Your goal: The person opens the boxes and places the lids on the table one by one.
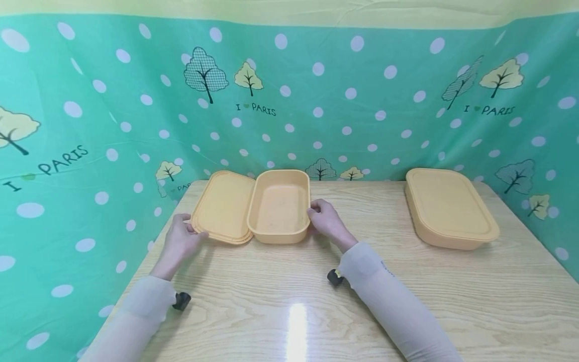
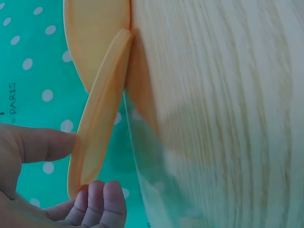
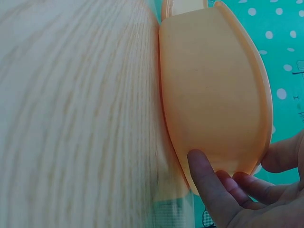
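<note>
Between both hands a shallow, open yellow-orange box (image 1: 279, 208) stands on the table, its inside bare. To its left is a matching rounded lid (image 1: 224, 206). My left hand (image 1: 182, 240) pinches the lid's left edge, thumb on one face and fingers beneath. In the left wrist view the lid (image 2: 97, 123) slants up from the table, its low edge beside the box (image 2: 97, 38). My right hand (image 1: 327, 219) grips the box's right end; in the right wrist view its fingers lie on the outer wall (image 3: 213, 95) and the thumb is at the rim.
A second box with its lid on (image 1: 452, 208) sits at the right of the wooden table (image 1: 253, 301). Behind and to the left hangs a green dotted cloth (image 1: 334, 115), close to the table's back edge. Black wrist devices (image 1: 182, 301) show below both sleeves.
</note>
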`<state>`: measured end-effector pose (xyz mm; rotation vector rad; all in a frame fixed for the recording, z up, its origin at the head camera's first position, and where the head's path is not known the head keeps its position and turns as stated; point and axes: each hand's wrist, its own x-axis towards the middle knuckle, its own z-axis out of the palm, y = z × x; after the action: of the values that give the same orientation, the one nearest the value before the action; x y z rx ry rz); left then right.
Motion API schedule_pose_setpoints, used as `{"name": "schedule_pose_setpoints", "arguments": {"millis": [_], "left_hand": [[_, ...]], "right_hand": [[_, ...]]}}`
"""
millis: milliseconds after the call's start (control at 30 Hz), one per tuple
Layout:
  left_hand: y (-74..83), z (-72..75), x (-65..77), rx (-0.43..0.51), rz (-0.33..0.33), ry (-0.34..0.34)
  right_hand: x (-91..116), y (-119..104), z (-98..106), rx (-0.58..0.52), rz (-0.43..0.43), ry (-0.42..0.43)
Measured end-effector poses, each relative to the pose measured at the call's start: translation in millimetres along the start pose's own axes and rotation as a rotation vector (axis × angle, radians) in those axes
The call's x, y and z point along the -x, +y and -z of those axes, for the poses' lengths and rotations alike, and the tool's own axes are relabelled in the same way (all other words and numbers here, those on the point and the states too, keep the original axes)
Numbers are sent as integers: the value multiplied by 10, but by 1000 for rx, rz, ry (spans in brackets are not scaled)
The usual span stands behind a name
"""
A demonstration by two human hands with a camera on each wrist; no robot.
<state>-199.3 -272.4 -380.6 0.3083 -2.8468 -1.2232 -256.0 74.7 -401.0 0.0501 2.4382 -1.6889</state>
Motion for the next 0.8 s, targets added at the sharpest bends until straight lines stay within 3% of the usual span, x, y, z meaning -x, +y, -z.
{"name": "schedule_pose_setpoints", "arguments": {"millis": [333, 800], "left_hand": [[-86, 23, -74, -94, 63, -98], [-166, 53, -149, -118, 128, -199]], "right_hand": [[-7, 4, 11, 7, -3, 3], [-20, 17, -6, 13, 9, 9]]}}
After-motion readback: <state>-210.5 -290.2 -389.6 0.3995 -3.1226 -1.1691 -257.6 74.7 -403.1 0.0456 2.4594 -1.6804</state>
